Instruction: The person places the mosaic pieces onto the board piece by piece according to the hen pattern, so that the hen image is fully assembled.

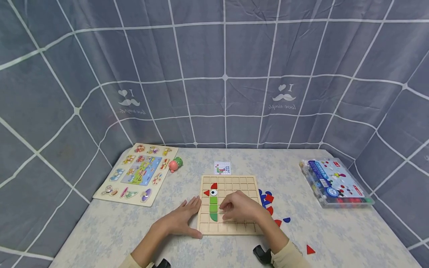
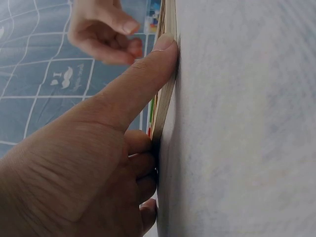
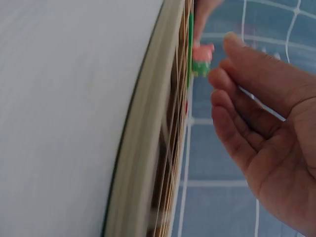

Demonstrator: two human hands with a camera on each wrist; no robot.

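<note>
A wooden grid board (image 1: 234,229) lies on the table. In its left columns stand a red quarter-round piece (image 1: 213,185), a red triangle (image 1: 206,192), a white tile with an eye (image 1: 213,192), two green squares (image 1: 213,204) and a green quarter-round piece (image 1: 213,216). My left hand (image 1: 181,219) rests against the board's left edge, its thumb touching the side in the left wrist view. Above the board's middle, right of the green squares, hovers my right hand (image 1: 241,206). Its fingers bend loosely, thumb apart from them, and I see nothing between them in the right wrist view.
Behind the board lies a small pattern card (image 1: 222,168). Blue and red pieces (image 1: 269,198) are scattered on the right, with a red triangle (image 1: 310,249) nearer me. A picture puzzle board (image 1: 155,182) and a pink-green toy (image 1: 175,164) sit left; a clear case (image 1: 335,182) sits far right.
</note>
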